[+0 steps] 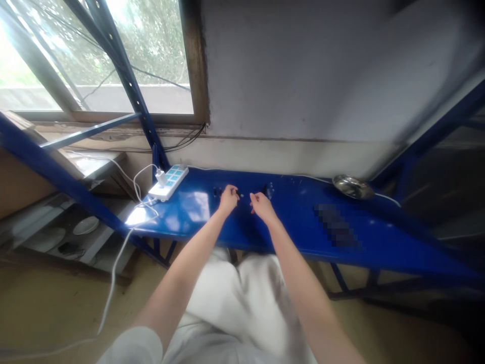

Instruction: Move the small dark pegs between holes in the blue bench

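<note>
Over the blue tabletop point(291, 222), my left hand point(228, 198) is closed in a pinch. A small dark piece with a pale tip point(239, 193) sticks out from its fingers; its kind is too small to tell. My right hand point(260, 203) faces it a short gap away, thumb and fingers pressed together. Whatever those fingers hold, if anything, is hidden. Just left of my left hand stand a few small dark pieces point(216, 192). Behind my right hand lies a little cluster of small clear or bluish pieces point(269, 190).
A white power strip point(169, 183) with a plugged-in charger point(161, 177) sits at the table's left end, its cable hanging down. At the back right is a shiny metal dish point(352, 186). A blurred-out dark rectangle point(336, 225) lies nearer. Blue posts point(125, 76) frame the table.
</note>
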`<state>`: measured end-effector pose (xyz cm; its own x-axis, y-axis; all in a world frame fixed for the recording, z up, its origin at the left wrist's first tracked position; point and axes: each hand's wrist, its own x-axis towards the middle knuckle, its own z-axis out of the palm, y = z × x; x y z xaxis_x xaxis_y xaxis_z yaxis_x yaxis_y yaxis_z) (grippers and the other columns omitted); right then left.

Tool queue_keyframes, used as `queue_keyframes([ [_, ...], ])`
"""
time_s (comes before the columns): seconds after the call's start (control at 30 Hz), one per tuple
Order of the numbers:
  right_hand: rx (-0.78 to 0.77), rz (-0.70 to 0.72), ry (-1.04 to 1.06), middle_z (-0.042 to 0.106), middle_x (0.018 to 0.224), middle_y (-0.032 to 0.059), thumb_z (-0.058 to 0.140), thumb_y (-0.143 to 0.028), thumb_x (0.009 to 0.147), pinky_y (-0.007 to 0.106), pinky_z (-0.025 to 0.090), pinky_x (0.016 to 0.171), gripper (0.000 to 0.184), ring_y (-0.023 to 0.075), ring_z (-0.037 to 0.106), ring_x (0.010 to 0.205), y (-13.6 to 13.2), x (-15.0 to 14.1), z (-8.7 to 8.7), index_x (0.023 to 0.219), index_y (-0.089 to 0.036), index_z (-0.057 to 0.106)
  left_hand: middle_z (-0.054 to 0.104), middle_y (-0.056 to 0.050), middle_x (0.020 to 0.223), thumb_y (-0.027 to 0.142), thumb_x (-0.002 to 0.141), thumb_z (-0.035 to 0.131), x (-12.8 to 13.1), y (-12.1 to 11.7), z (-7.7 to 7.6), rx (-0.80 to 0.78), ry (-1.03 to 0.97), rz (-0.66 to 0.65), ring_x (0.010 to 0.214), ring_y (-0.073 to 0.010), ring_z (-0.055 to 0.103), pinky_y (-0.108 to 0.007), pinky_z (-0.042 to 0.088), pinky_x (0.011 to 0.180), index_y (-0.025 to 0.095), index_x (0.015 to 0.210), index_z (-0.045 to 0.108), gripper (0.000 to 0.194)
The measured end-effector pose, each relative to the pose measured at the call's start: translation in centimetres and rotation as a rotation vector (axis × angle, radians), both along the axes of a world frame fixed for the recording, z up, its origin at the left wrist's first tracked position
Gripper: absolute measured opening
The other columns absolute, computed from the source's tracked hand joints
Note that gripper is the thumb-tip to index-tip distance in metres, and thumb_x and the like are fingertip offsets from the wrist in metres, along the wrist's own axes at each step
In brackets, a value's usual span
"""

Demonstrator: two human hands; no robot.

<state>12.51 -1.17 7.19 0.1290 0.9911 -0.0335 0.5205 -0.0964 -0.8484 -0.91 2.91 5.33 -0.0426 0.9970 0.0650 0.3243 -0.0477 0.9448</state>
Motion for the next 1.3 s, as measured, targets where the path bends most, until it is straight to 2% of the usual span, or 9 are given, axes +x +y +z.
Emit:
queue_keyframes([
  [0.07, 0.004, -0.013, 0.085, 0.063, 0.066, 0.0039, 0.031, -0.052, 0.088, 0.023, 0.041, 0.045, 0.041, 0.0102, 0.052, 0.041, 0.5, -0.8, -0.6, 0.077, -0.018, 0.051, 0.050, 0.004, 0.057, 0.018, 0.087, 0.036, 0.8, -0.8, 1.0, -0.032, -0.218, -0.055, 0.037, -0.0053, 0.041, -0.018, 0.035, 0.044, 0.017, 0.092, 0.048, 0.014],
  [0.13, 0.065, -0.013, 0.159, 0.059, 0.061, 0.0029, 0.022, -0.061, 0.086, 0.023, 0.039, 0.044, 0.052, 0.0111, 0.050, 0.042, 0.8, -1.4, -1.0, 0.072, -0.019, 0.049, 0.049, 0.005, 0.056, 0.019, 0.088, 0.036, 1.3, -1.8, 1.9, -0.038, -0.340, -0.115, 0.035, -0.0037, 0.040, -0.016, 0.031, 0.040, 0.017, 0.092, 0.047, 0.012],
  [0.3, 0.294, -0.058, 0.210, 0.051, 0.053, 0.0007, 0.020, -0.071, 0.079, 0.025, 0.039, 0.050, 0.058, 0.0139, 0.050, 0.053, 0.1, -2.2, -0.6, 0.065, -0.021, 0.046, 0.053, 0.004, 0.061, 0.026, 0.089, 0.040, 1.2, -4.2, 3.3, 0.027, -0.445, -0.173, 0.035, -0.0022, 0.042, -0.015, 0.030, 0.037, 0.016, 0.096, 0.046, 0.014],
  [0.5, 0.337, -0.043, 0.218, 0.049, 0.055, -0.0005, 0.033, -0.063, 0.081, 0.024, 0.039, 0.056, 0.048, 0.0131, 0.047, 0.056, -2.1, -2.7, 1.1, 0.060, -0.021, 0.043, 0.053, 0.005, 0.056, 0.036, 0.087, 0.043, 0.0, -5.8, 3.4, 0.069, -0.442, -0.115, 0.032, -0.0024, 0.039, -0.015, 0.027, 0.034, 0.015, 0.096, 0.048, 0.023],
  [0.63, 0.345, 0.064, 0.216, 0.054, 0.064, -0.0005, 0.040, -0.055, 0.081, 0.024, 0.041, 0.059, 0.037, 0.0127, 0.050, 0.060, -3.0, -2.4, 1.2, 0.072, -0.020, 0.051, 0.052, 0.005, 0.054, 0.039, 0.085, 0.046, -0.7, -6.3, 3.8, 0.065, -0.392, -0.064, 0.029, -0.0010, 0.032, -0.015, 0.021, 0.032, 0.014, 0.092, 0.050, 0.026],
  [0.77, 0.362, 0.127, 0.204, 0.059, 0.079, 0.0021, 0.045, -0.048, 0.081, 0.026, 0.044, 0.064, 0.029, 0.0132, 0.054, 0.066, -3.6, -1.8, 1.0, 0.087, -0.020, 0.053, 0.054, 0.003, 0.059, 0.040, 0.082, 0.049, -1.1, -6.4, 4.1, 0.111, -0.353, -0.033, 0.035, -0.0014, 0.039, -0.014, 0.028, 0.035, 0.014, 0.090, 0.053, 0.027],
  [0.97, 0.328, 0.088, 0.109, 0.063, 0.089, 0.0036, 0.046, -0.039, 0.081, 0.030, 0.046, 0.067, 0.021, 0.0143, 0.057, 0.072, -4.1, -1.0, 1.0, 0.090, -0.022, 0.054, 0.054, 0.003, 0.060, 0.041, 0.081, 0.051, -1.3, -6.4, 3.9, 0.158, -0.322, 0.061, 0.036, -0.0021, 0.039, -0.015, 0.030, 0.036, 0.015, 0.085, 0.055, 0.027],
  [1.23, 0.289, -0.047, 0.196, 0.064, 0.085, 0.0035, 0.047, -0.038, 0.081, 0.028, 0.047, 0.065, 0.020, 0.0136, 0.058, 0.069, -3.3, -0.9, 0.7, 0.089, -0.020, 0.053, 0.054, 0.003, 0.057, 0.041, 0.078, 0.053, -2.1, -6.0, 3.1, 0.129, -0.260, 0.132, 0.035, -0.0023, 0.038, -0.015, 0.029, 0.035, 0.014, 0.077, 0.055, 0.027],
  [1.3, 0.299, -0.058, 0.218, 0.063, 0.086, 0.0036, 0.047, -0.039, 0.081, 0.029, 0.047, 0.066, 0.022, 0.0133, 0.057, 0.069, -3.1, -1.1, 0.6, 0.090, -0.020, 0.053, 0.056, 0.002, 0.057, 0.041, 0.076, 0.056, -2.2, -5.9, 2.9, 0.105, -0.242, 0.098, 0.036, -0.0026, 0.039, -0.015, 0.031, 0.036, 0.014, 0.078, 0.056, 0.027],
])
